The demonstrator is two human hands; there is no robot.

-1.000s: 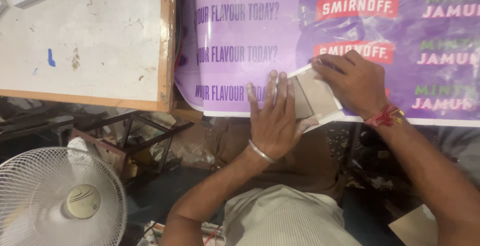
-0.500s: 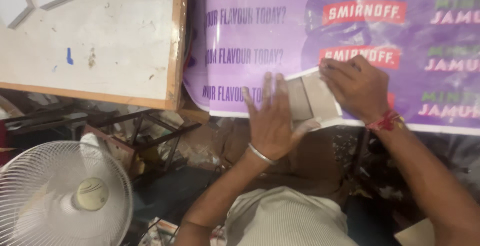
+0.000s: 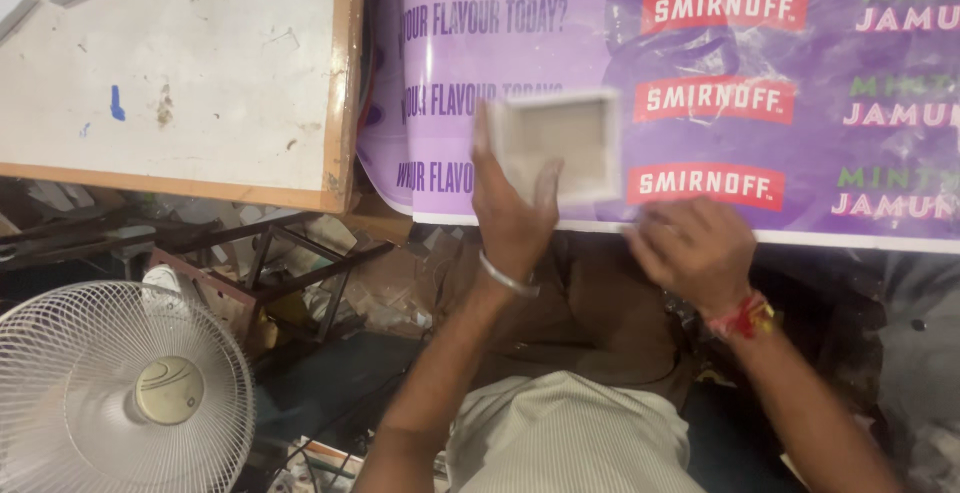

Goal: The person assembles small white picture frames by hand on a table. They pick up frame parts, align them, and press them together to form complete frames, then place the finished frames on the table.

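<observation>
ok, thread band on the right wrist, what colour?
Red with some yellow, the thread band on the right wrist; head view.

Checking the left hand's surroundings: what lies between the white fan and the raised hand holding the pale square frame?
In the head view, a dark metal stand amid floor clutter lies between the white fan and the left hand holding the pale square frame.

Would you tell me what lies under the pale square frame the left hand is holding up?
Beneath the square frame, held by the left hand, lies the purple printed banner. The patch right behind the frame is covered.
</observation>
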